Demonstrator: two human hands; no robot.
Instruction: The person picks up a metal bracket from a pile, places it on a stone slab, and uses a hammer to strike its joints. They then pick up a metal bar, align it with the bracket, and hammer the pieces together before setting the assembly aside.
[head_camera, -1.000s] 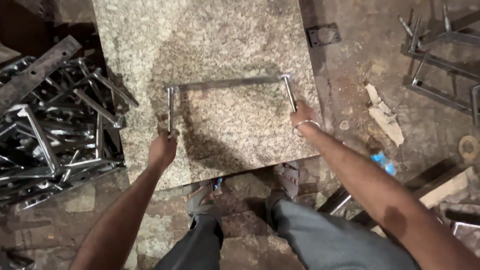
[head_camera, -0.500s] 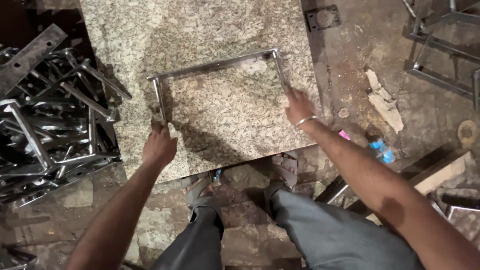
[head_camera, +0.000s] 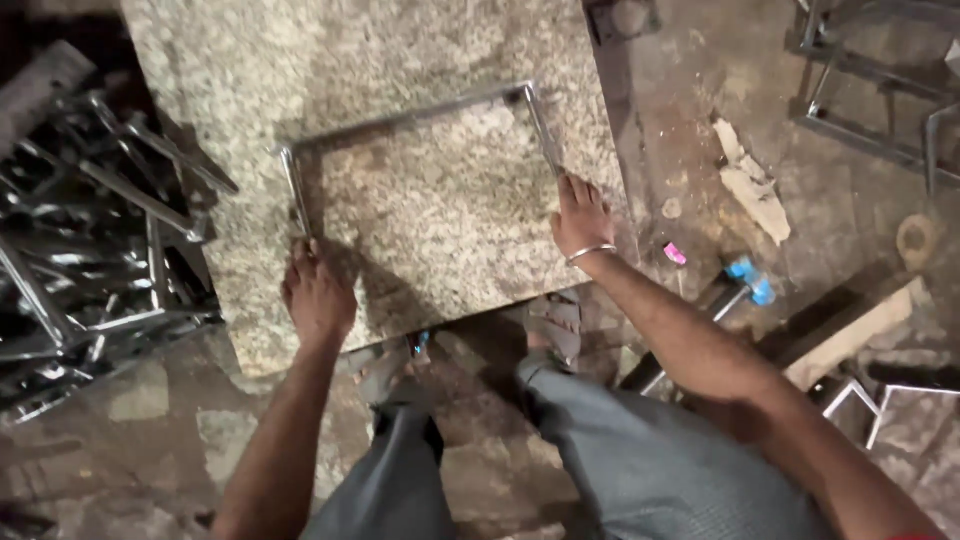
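Note:
A three-sided frame of shiny steel tube (head_camera: 410, 115) lies on a speckled granite slab (head_camera: 300, 50), its open side toward me. My left hand (head_camera: 318, 295) holds the end of the frame's left leg. My right hand (head_camera: 582, 218), with a metal bangle at the wrist, holds the end of the right leg. Both arms reach forward over my grey trousers, and my sandalled feet stand at the slab's near edge.
A heap of similar steel tube pieces (head_camera: 90, 260) lies left of the slab. More steel frames (head_camera: 880, 110) lie at the upper right. On the dirty floor to the right are a blue-handled tool (head_camera: 745, 280), a pink scrap (head_camera: 675, 254) and a wooden plank (head_camera: 850, 335).
Both hands have slid the frame farther away across the slab, and it has turned slightly so the right corner sits higher than the left.

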